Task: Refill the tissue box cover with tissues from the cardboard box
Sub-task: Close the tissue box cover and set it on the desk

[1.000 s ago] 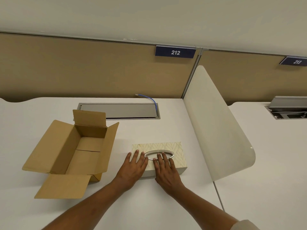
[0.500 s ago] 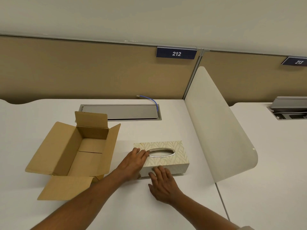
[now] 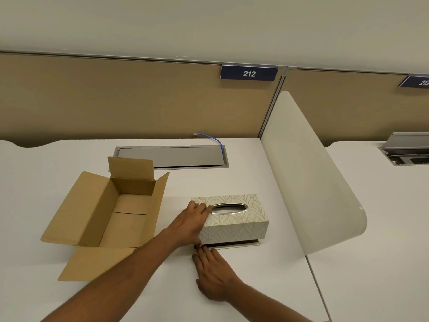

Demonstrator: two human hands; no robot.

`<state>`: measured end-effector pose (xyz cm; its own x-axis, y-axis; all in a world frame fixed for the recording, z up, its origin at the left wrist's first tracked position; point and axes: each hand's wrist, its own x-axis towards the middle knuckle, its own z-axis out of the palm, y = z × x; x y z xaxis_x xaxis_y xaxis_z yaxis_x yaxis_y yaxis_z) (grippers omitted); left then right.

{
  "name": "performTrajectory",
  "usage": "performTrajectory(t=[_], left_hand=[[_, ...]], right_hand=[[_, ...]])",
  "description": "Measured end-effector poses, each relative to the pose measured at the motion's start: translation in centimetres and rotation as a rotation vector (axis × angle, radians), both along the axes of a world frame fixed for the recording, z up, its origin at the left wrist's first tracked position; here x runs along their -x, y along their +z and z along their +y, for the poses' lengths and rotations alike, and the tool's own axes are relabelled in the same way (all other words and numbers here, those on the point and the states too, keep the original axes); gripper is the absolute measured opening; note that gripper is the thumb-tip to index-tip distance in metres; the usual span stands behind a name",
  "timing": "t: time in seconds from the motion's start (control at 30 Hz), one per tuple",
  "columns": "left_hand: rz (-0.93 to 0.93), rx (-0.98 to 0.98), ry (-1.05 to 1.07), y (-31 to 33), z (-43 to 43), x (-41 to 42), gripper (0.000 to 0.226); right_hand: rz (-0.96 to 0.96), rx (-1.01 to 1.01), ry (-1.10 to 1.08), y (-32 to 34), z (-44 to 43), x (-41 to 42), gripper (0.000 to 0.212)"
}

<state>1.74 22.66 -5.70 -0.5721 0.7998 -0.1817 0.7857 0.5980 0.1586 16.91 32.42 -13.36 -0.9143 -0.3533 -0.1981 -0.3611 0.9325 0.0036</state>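
The tissue box cover point(image 3: 241, 223), cream with a leaf pattern and a silver oval slot, stands on the white desk point(image 3: 232, 287) right of centre. Its near side is raised a little, so a dark gap and the base plate point(image 3: 234, 245) show beneath. My left hand point(image 3: 192, 223) grips the cover's left end, fingers on top by the slot. My right hand point(image 3: 214, 274) lies flat on the desk in front, fingertips at the base's near left corner. The open cardboard box point(image 3: 109, 212) sits to the left, flaps spread, and no tissues show inside it.
A curved white divider panel point(image 3: 308, 182) rises close to the right of the cover. A metal cable hatch point(image 3: 169, 156) with a blue cable point(image 3: 214, 140) lies behind. Tan partition walls close the back. A second desk lies past the divider.
My right hand has slid off the cover's top down to the desk in front. My left hand moved to the cover's left end, and the cover's near edge has lifted off its base.
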Motion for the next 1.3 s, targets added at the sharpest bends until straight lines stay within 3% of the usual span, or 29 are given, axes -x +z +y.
performTrajectory(t=[0.4, 0.6, 0.7, 0.8, 0.9, 1.03, 1.17, 1.3], left_hand=[[0.006, 0.007, 0.003, 0.0, 0.1, 0.0, 0.113], [0.024, 0.021, -0.007, -0.2, 0.0, 0.0, 0.112], [0.062, 0.034, -0.012, -0.5, -0.2, -0.5, 0.109], [0.136, 0.038, -0.020, -1.4, -0.4, -1.3, 0.104], [0.168, 0.062, -0.019, -2.5, -0.7, -2.4, 0.106], [0.165, 0.071, 0.024, -4.5, -1.1, -4.1, 0.115], [0.161, 0.061, 0.061, -5.0, -1.0, -4.5, 0.110], [0.136, 0.090, 0.059, -4.9, -1.0, -4.5, 0.102]], right_hand=[[0.076, -0.049, 0.027, -0.3, -0.2, 1.3, 0.073], [-0.054, -0.026, 0.009, 0.7, -0.1, 1.1, 0.063], [0.132, 0.099, 0.090, 1.3, 0.2, -0.1, 0.034], [0.406, 0.249, 0.024, 2.6, 1.3, -0.6, 0.022], [0.440, 0.144, -0.202, 3.8, 3.3, 0.4, 0.047], [0.185, 0.050, -0.469, 4.1, 6.1, 2.0, 0.081], [0.054, -0.001, -0.484, 3.3, 7.0, 2.2, 0.091], [0.051, -0.021, -0.465, 3.4, 6.8, 2.2, 0.091]])
